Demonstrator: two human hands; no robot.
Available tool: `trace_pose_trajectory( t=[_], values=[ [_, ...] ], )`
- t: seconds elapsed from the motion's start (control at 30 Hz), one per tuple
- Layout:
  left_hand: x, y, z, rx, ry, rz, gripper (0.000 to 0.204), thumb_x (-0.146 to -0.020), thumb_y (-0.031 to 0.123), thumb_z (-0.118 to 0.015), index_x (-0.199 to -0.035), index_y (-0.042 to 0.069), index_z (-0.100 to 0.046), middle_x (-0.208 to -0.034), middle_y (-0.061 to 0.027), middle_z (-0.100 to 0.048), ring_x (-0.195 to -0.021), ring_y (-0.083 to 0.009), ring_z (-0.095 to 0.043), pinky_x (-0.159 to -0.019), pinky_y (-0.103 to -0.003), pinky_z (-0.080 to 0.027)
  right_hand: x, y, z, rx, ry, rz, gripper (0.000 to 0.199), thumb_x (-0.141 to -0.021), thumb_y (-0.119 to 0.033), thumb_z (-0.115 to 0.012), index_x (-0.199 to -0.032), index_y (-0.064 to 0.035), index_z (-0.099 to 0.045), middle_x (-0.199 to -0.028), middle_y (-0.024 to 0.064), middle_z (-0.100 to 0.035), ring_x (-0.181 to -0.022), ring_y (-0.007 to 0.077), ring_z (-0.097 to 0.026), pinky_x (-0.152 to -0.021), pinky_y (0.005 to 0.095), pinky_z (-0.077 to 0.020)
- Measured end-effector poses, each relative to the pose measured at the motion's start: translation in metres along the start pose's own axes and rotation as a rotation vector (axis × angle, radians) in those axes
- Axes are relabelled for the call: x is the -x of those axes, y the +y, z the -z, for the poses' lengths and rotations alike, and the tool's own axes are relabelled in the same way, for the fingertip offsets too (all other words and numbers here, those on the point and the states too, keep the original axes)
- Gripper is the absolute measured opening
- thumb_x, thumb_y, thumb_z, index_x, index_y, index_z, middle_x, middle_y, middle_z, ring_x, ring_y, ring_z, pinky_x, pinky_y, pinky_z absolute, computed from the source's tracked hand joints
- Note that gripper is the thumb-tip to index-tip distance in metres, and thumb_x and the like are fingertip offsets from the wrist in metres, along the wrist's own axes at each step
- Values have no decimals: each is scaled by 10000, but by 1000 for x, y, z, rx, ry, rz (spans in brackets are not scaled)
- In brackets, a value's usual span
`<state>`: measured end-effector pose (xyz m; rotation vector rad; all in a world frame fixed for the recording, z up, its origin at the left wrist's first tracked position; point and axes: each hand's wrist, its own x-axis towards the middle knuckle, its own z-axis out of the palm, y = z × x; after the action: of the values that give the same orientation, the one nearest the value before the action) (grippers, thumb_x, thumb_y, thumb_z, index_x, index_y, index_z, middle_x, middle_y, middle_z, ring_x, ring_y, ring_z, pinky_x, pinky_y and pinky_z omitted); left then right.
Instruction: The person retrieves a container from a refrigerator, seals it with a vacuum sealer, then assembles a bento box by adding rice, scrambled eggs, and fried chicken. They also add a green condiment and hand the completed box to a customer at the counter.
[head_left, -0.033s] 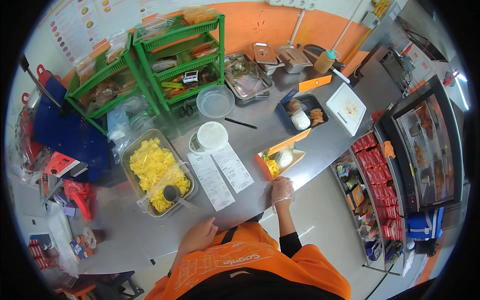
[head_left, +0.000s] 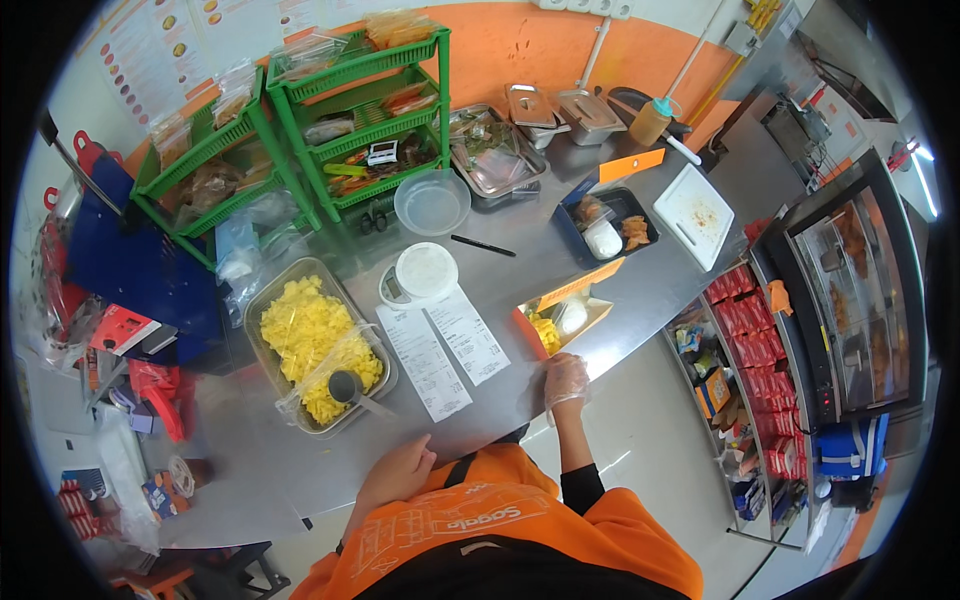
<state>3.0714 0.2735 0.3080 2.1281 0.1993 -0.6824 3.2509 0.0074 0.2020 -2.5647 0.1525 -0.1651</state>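
My left hand (head_left: 400, 468) is bare and hangs at the counter's near edge in front of my apron, its fingers loosely curled with nothing visible in them. My right hand (head_left: 568, 380), in a clear plastic glove, rests on the counter edge beside an orange-rimmed food box (head_left: 548, 338). Inside that box lie yellow rice (head_left: 546, 333) and a white wrapped mound (head_left: 573, 318). Two printed receipts (head_left: 424, 365) lie before a kitchen scale (head_left: 393, 289) with a round white top. Left of them stands a tray of yellow rice (head_left: 303, 335) with a dark scoop (head_left: 345, 386) in it.
A dark open box (head_left: 610, 232) holds a wrapped white mound and browned pieces. Behind are a white cutting board (head_left: 694, 220), a clear round tub (head_left: 432, 203), a black pen (head_left: 483, 245), green racks (head_left: 360, 130) and steel pans (head_left: 497, 165). A glass display case (head_left: 850, 290) stands right.
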Motion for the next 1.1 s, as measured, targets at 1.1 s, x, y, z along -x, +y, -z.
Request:
trace_pose_trajectory(
  t=[1.1],
  values=[
    [36, -150, 76, 54, 1077, 154, 311, -876, 141, -504, -1185, 102, -512, -1097, -197, -584, -1011, -365, -572, -845, -445, -468, 10, -162, -119, -631, -556, 511, 289, -728, -33, -587, -1013, -4, -624, -918, 146, -615, -863, 269, -581, -827, 368, -453]
  ],
)
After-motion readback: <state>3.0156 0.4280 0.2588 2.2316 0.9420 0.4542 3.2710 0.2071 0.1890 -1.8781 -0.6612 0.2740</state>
